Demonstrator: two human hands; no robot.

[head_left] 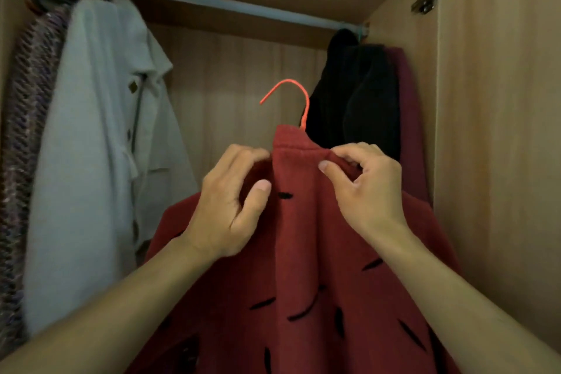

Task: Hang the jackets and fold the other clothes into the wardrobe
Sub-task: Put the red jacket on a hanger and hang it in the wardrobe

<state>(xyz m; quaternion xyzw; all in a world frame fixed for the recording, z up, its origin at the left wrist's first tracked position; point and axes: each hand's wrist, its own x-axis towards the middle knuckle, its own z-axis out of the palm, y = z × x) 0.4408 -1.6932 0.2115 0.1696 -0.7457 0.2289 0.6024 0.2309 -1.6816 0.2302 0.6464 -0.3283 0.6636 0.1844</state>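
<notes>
Left hand [230,206]: held against the left side of the collar of the red jacket [303,267], fingers curled into the cloth and thumb free in front; a loose grasp is judged, not a firm one.
Right hand [361,188]: the right side of the collar is pinched between thumb and forefinger.
Red jacket: draped over an orange hanger [291,97], held up inside the wardrobe [485,161], below the rail [230,4] and between the clothes already hung.
Hanger: only the hook is seen, rising from the collar; it is not yet on the rail and its open end points left.
Rail: a bare stretch is seen in the middle, with a pale jacket [100,146] and a knitted garment [27,136] to the left, and a black garment [358,94] and a maroon one [406,118] to the right.
Step in hand: the collar is being settled on the hanger before the lift, as judged.
To be done well: the collar should be centred about the hook, the shoulders seated evenly, and the hook then raised over the bare stretch.
Risk: with the cloth alone gripped, the hanger may tip and a shoulder may slip off.
</notes>
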